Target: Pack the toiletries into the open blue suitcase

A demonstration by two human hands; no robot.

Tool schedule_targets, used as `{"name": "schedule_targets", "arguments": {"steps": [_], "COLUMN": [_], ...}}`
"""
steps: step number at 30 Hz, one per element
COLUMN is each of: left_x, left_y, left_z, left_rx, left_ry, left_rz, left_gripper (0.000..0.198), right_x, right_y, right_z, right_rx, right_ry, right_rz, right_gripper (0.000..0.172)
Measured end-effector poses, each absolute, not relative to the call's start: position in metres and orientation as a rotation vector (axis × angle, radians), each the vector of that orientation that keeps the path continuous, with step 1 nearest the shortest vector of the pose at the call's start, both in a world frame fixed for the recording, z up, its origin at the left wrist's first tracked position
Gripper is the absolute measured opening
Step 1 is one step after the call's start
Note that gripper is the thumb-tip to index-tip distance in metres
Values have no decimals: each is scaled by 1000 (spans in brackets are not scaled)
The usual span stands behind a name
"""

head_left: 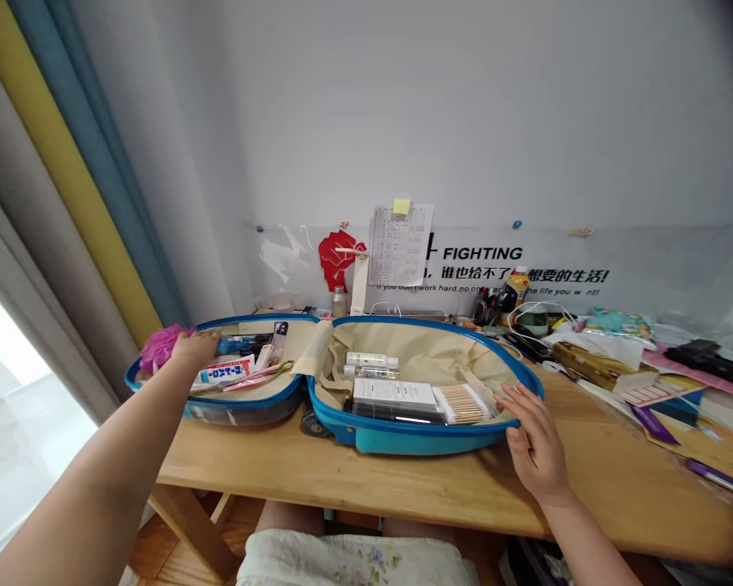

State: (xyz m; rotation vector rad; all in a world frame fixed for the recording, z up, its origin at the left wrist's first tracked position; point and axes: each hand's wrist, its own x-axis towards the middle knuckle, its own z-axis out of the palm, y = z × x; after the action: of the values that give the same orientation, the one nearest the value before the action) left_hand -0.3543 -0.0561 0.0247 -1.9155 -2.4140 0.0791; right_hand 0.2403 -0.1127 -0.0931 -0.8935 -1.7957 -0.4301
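Your left hand (194, 348) is at the left end of the open suitcase, with fingers close together beside a blue toothbrush case (238, 345) and near a pink bath puff (162, 347). I cannot tell if it pinches anything. Just below lies a toothpaste box (223, 373). The blue suitcase (415, 321) lies open flat on the wooden table (342, 480), its long axis going left to right, probably so you can reach both halves. In the right half are small bottles (371, 360) and a box of cotton swabs (461, 404). Your right hand (534, 433) is spread on the rim, seeming to keep this half steady.
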Motion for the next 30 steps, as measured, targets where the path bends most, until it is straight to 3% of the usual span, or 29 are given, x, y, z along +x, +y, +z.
{"name": "schedule_targets", "arguments": {"steps": [7, 15, 22, 30], "left_x": [-316, -149, -14, 7], "left_y": [-50, -7, 7, 19], "left_z": [44, 74, 37, -3], "left_rx": [-1816, -2494, -2913, -2971], "left_ry": [-2350, -1852, -1566, -1574], "left_rz": [127, 51, 217, 269], "left_gripper": [39, 50, 44, 39], "right_x": [241, 242, 241, 241], "right_y": [-112, -113, -114, -115], "right_z": [-94, -95, -94, -93], "right_rx": [-907, -903, -913, -917], "right_ry": [-1798, -1795, -1804, -1805], "right_rz": [-439, -414, -420, -423], "right_gripper": [37, 36, 36, 37]}}
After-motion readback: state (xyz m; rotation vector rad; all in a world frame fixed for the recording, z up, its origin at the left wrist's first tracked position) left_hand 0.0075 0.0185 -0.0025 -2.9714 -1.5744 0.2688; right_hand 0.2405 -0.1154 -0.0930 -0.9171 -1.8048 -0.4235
